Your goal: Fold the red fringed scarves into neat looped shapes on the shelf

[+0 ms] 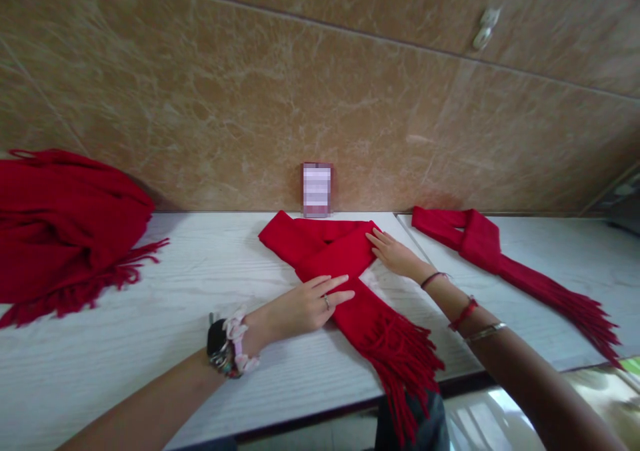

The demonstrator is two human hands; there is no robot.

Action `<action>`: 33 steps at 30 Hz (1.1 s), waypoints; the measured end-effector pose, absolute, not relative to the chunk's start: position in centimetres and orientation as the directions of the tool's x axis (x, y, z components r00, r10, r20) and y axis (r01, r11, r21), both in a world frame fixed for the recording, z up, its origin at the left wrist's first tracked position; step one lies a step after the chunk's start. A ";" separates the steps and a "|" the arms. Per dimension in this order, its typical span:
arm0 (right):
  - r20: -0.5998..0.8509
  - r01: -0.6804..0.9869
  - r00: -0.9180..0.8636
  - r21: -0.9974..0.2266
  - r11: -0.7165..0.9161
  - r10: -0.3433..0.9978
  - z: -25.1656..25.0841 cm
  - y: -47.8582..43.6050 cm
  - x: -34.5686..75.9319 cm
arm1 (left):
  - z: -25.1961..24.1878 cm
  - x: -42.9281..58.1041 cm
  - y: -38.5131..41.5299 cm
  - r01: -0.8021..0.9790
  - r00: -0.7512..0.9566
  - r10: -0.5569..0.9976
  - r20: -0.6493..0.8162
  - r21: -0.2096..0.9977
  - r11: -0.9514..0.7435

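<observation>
A red fringed scarf lies in front of me, folded so that one part crosses over another. Its fringe spreads to the lower right and hangs over the front edge of the white tabletop. My left hand rests on the scarf just below the crossing, fingers stretched out. At the scarf's upper right corner, my right hand touches the cloth with its fingers extended and lying flat. Neither hand grips the fabric. What lies beneath my left palm is hidden.
Another red scarf, folded with a loop, lies on the right, its fringe reaching the front edge. A heap of red fringed cloth covers the far left. A small blurred card or box leans against the brown marbled wall.
</observation>
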State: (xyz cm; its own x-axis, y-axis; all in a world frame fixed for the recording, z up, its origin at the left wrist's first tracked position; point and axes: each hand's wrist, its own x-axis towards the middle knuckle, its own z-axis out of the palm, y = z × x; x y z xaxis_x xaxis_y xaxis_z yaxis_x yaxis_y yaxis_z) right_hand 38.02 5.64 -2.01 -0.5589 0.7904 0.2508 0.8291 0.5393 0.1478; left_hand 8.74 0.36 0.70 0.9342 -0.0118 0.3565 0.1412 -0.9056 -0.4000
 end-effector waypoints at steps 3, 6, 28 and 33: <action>0.268 0.855 -0.515 0.092 0.511 0.814 -1.6 5.5 37.5 | 0.7 8.8 0.3 0.163 0.923 0.025 0.384 -0.332 -0.929; 0.384 0.905 -0.379 -0.038 0.424 0.842 -0.7 4.0 36.1 | 0.9 8.7 0.7 0.196 0.900 0.078 0.428 -0.238 -0.951; 0.331 0.760 -0.560 -0.159 0.630 0.759 1.6 -2.0 32.5 | 1.1 7.7 0.9 0.155 0.822 0.193 0.537 0.116 -0.981; 0.229 0.764 -0.598 -0.128 0.633 0.768 0.2 -0.4 32.8 | 1.2 7.7 0.7 0.164 0.870 0.134 0.475 -0.023 -0.986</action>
State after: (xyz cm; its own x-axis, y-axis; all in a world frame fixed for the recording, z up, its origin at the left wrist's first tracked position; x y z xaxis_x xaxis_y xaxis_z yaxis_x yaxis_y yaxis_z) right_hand 32.77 -0.45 0.15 -0.5979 0.7682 0.2288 0.7638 0.6326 -0.1281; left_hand 7.71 0.73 1.17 0.8700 0.1338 0.4746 0.1640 -0.9862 -0.0226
